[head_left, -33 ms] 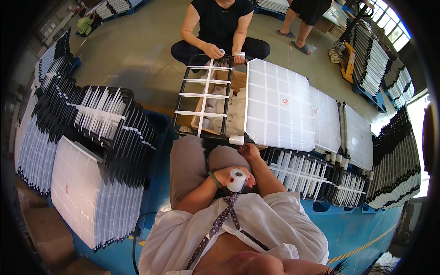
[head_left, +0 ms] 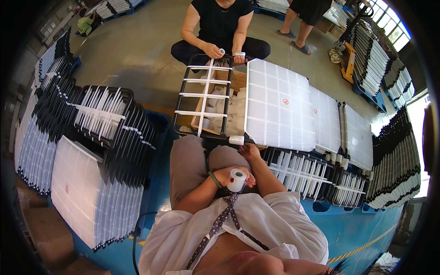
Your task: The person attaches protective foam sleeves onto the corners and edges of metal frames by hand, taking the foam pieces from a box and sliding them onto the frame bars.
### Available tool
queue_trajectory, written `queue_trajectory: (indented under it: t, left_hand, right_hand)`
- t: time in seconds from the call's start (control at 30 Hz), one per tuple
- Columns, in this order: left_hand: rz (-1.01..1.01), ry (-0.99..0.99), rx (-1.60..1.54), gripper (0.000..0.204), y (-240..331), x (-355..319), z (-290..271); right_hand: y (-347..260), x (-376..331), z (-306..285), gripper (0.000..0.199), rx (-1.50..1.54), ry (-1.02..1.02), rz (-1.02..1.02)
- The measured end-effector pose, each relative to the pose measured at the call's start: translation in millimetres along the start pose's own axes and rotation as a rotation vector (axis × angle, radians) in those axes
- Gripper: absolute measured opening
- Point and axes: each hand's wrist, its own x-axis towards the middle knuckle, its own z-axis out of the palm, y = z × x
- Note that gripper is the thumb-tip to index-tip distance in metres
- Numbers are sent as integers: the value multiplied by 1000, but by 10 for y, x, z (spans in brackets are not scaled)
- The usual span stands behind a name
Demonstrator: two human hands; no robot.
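My left hand [head_left: 222,175] is closed around a small roll of clear white film [head_left: 236,180], held upright above my lap. Farther forward, my right hand [head_left: 250,153] has its fingers closed at the near edge of a black tubular frame [head_left: 226,110] crossed by white straps; its fingertips are partly hidden. A white piece [head_left: 236,140] sits at the frame's near corner, beside that hand. Right of the straps lies a white panel [head_left: 279,105] with crossing bands of film. Beneath the straps, an open cardboard box [head_left: 238,80] holds several white rolls.
Across the frame, a seated person [head_left: 222,23] holds small white rolls in both hands. Stacked black frames and white panels [head_left: 75,192] stand left; more strapped frames [head_left: 300,170] lie right. A yellow pallet truck [head_left: 349,62] and another person's legs [head_left: 302,32] are farther back.
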Motion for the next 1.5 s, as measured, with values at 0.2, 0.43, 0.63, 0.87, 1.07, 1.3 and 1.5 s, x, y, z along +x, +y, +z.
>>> queue_trajectory:
  t: [0.2, 0.43, 0.63, 0.87, 1.07, 1.3, 1.5]
  left_hand:
    - [-125, -18, 65, 57, 53, -18, -6]
    - [-412, 319, 1093, 63, 553, -419, 597]
    - [-391, 331, 1599, 42, 356, -676, 809]
    - [101, 895, 1738, 34, 897, -685, 577]
    - [247, 1377, 1123, 22, 1643, -1168, -587]
    - [-410, 1664, 1152, 72, 1700, -2235, -2013]
    - [-172, 1708, 714, 43, 1432, -2043, -1992]
  right_hand:
    - [-55, 100, -86, 34, 61, -8, 47]
    - [-15, -290, 91, 16, -326, 99, -103]
    - [-7, -668, 353, 16, -606, -99, -383]
    - [-93, -629, 310, 32, -450, 178, -213]
    - [-28, -449, 306, 37, -315, 334, -488]
    - [-8, -398, 372, 36, 64, 202, -543]
    - [-297, -666, 336, 36, 29, 24, -681]
